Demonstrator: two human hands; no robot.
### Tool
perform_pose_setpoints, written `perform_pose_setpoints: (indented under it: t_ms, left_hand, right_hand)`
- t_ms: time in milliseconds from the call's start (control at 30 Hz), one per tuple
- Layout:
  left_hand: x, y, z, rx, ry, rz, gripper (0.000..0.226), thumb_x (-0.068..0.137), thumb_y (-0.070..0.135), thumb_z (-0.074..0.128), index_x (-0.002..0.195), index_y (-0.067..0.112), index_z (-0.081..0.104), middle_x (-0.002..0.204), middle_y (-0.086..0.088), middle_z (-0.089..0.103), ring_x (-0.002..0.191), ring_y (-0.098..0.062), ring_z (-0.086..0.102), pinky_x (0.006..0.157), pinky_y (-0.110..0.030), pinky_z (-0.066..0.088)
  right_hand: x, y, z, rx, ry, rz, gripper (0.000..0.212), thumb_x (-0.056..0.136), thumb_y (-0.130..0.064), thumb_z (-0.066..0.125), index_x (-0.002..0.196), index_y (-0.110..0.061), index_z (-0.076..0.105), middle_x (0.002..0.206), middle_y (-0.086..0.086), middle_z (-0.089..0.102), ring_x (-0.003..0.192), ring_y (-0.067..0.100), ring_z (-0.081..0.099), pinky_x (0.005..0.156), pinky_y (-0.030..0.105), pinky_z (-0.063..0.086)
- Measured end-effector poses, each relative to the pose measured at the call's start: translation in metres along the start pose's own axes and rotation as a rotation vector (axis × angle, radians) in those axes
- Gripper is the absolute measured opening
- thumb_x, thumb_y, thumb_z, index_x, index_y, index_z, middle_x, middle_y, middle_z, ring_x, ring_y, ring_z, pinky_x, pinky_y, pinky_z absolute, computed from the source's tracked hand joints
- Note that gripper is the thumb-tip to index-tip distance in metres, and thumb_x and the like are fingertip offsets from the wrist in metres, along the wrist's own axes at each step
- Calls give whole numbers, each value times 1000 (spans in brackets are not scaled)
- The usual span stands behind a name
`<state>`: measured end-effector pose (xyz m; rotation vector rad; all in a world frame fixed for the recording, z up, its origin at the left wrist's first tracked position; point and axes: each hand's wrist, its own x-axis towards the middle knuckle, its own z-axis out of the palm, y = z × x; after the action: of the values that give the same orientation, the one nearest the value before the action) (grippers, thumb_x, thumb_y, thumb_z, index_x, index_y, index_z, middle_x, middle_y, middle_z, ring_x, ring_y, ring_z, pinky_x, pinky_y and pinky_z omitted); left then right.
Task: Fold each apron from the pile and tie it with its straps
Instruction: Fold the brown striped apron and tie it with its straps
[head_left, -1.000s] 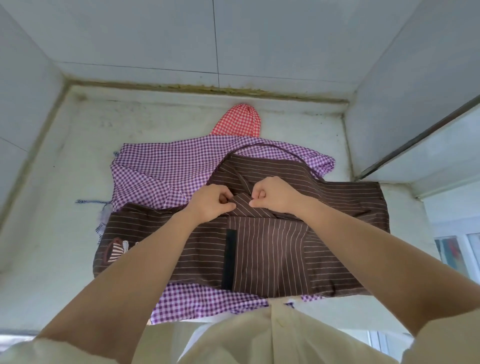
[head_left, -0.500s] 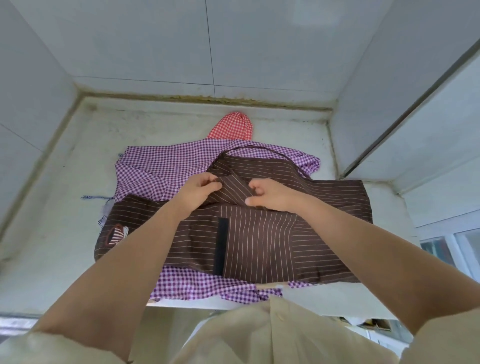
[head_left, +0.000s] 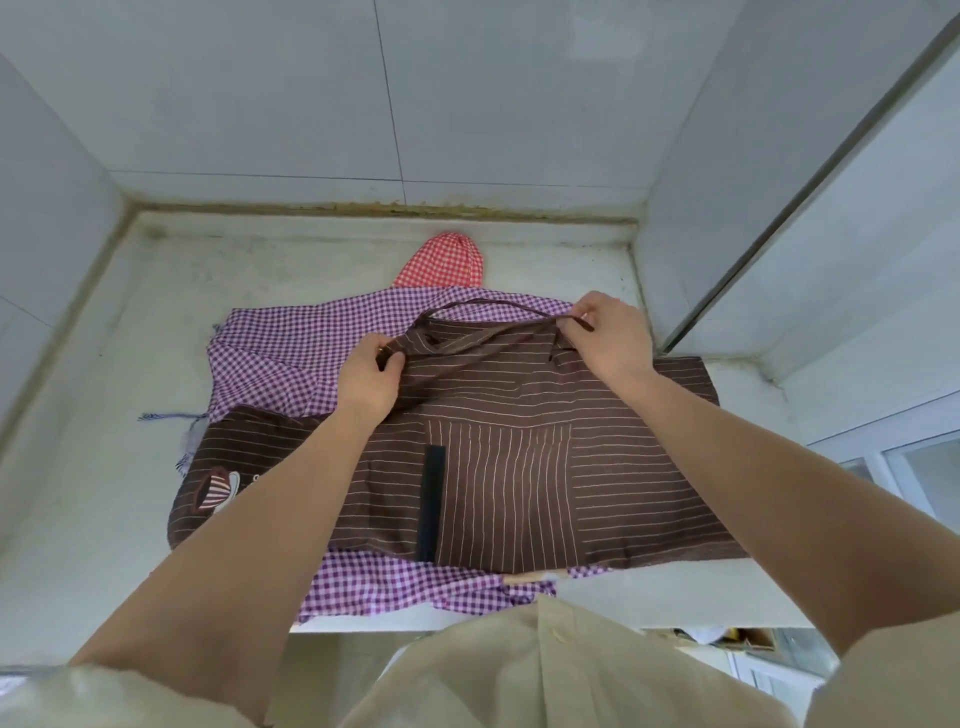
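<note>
While left hand (head_left: 371, 376), right hand (head_left: 610, 338) pinch brown apron (head_left: 519, 467), logo lettering (head_left: 228, 491) illegible.

The pale desk (head_left: 130, 415) is carrying a purple checked apron (head_left: 291, 343), and a red checked cloth (head_left: 441, 262) is lying behind it.

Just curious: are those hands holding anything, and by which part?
The left hand and right hand each pinch the brown striped apron at its top corners, beside the neck strap.

Spread (top edge lifted), brown striped apron (head_left: 519, 395) covers purple checked apron (head_left: 291, 348).
</note>
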<state>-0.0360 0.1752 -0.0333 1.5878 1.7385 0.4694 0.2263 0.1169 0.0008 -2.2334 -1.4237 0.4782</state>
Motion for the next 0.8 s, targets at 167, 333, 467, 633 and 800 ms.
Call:
perform_pose_setpoints:
  t_ms: [167,333,467,633,800]
  left_hand:
    - [6,3,-1,38,40,-11,29,101,14,49,129,9,51,128,-12,58,117,-28,57,99,-33,45]
    - [17,3,1,63,24,-29,32,101,17,50,132,9,51,133,-12,56,121,-30,55,103,-36,44]
    - [24,8,4,119,8,-27,36,100,20,52,135,10,50,138,-10,54,126,-29,53,104,-35,42]
    - [30,10,14,192,-32,6,38,100,22,53,136,9,51,137,-10,56,125,-27,54,103,-34,43]
    - [36,6,15,149,-30,-12,37,99,20,55,134,9,53,135,-9,57,123,-26,55,104,-32,42]
  right_hand:
    - [12,9,-11,-226,-448,-72,20,94,-30,61,83,-13,60,75,2,52,77,21,51,62,30,35]
    - [19,32,-18,-53,-700,126,26,98,-24,56,81,-4,60,78,9,54,74,23,50,68,31,40]
    - [39,42,-20,-91,-534,168,34,94,-34,63,92,-1,71,80,17,63,76,31,59,71,37,48]
    - [51,32,-16,-690,-230,10,26,93,-39,63,94,-13,64,87,3,65,78,21,60,63,30,43]
    - [57,15,5,-786,-185,-132,30,100,-37,48,116,-15,59,103,8,63,89,24,59,69,33,44]
